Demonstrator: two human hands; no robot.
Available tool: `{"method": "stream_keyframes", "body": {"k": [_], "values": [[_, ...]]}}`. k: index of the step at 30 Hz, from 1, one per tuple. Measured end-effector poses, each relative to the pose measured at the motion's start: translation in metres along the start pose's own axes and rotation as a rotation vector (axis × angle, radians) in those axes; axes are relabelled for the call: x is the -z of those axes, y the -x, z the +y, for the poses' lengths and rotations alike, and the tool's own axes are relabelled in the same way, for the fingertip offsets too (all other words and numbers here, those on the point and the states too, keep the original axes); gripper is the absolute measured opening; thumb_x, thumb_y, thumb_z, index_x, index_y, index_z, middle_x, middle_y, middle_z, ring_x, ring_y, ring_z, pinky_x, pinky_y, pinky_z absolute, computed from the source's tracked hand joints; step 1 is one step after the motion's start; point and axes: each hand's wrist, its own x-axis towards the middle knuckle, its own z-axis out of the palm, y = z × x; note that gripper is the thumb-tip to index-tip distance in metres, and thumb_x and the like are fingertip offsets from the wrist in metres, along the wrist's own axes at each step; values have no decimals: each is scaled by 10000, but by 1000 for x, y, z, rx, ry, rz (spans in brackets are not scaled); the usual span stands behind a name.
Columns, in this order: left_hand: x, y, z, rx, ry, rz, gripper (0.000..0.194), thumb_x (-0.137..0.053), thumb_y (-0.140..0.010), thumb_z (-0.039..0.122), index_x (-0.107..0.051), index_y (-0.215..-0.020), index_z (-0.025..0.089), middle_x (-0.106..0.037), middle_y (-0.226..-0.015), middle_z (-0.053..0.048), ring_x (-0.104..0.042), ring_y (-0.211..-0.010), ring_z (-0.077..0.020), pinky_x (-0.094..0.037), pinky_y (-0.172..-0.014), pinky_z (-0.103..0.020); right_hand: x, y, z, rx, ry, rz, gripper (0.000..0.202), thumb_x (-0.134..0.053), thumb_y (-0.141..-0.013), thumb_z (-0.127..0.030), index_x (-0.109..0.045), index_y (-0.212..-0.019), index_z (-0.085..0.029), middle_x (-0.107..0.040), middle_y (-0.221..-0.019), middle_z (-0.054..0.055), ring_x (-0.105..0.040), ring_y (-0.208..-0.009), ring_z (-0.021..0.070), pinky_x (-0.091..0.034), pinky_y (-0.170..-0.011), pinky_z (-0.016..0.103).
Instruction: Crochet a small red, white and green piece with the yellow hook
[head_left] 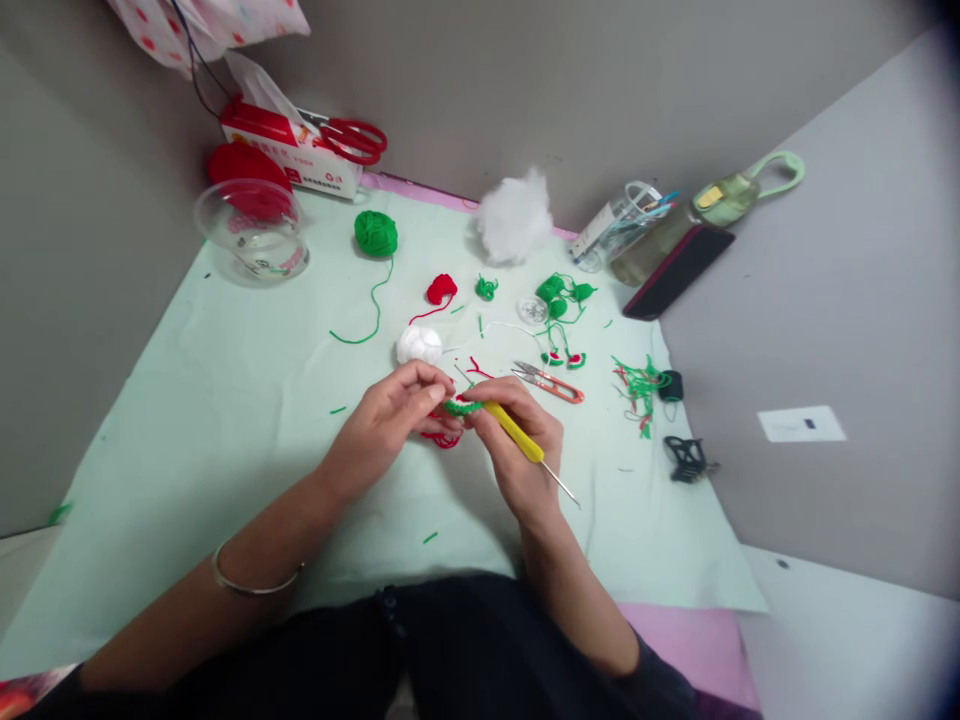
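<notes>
My left hand (397, 415) pinches a small green and red crochet piece (463, 407) over the middle of the table. My right hand (517, 440) is closed round a yellow-handled crochet hook (514, 430), whose thin metal shaft points up and left by the piece. A second metal end sticks out below the handle, toward the lower right. Red yarn (442, 440) hangs in loops under the fingers. Just beyond my left hand sits a white yarn ball (420, 344). Orange-handled thread snips (549, 382) lie to the right of my right hand.
Behind are a green yarn ball (376, 233), red yarn (442, 289), white stuffing (514, 218) and green crocheted pieces (556, 296). A plastic tub (259, 240) and tissue box (292, 150) with scissors (352, 140) stand back left; a bottle (660, 240) and phone (679, 272), back right.
</notes>
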Motion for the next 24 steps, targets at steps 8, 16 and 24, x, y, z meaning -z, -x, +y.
{"method": "stream_keyframes", "body": {"k": [8, 16, 24], "values": [[-7, 2, 0, -105, -71, 95, 176, -814, -834, 283, -674, -888, 190, -679, -856, -9, -678, -796, -149, -610, -738, -278, 1, 0, -2, -75, -44, 1, 129, -778, -881, -295, -760, -1009, -287, -737, -974, 13, -683, -893, 177, -571, -768, 315], [2, -1, 2, -306, -312, 121, 253, -630, -979, 483, -663, -990, 233, -697, -1034, -51, -659, -1010, -204, -536, -948, -335, 3, 1, 0, -169, -248, 8, 171, -845, -826, -273, -697, -910, -256, -708, -858, -10, -640, -738, 137, -545, -656, 276], [13, -3, 9, -189, -320, 37, 443, -604, -982, 495, -533, -640, 222, -580, -727, -17, -541, -714, -172, -507, -710, -311, 10, 0, -4, -20, -178, 22, 137, -814, -844, -193, -704, -881, -266, -705, -875, 3, -674, -832, 164, -571, -711, 304]]}}
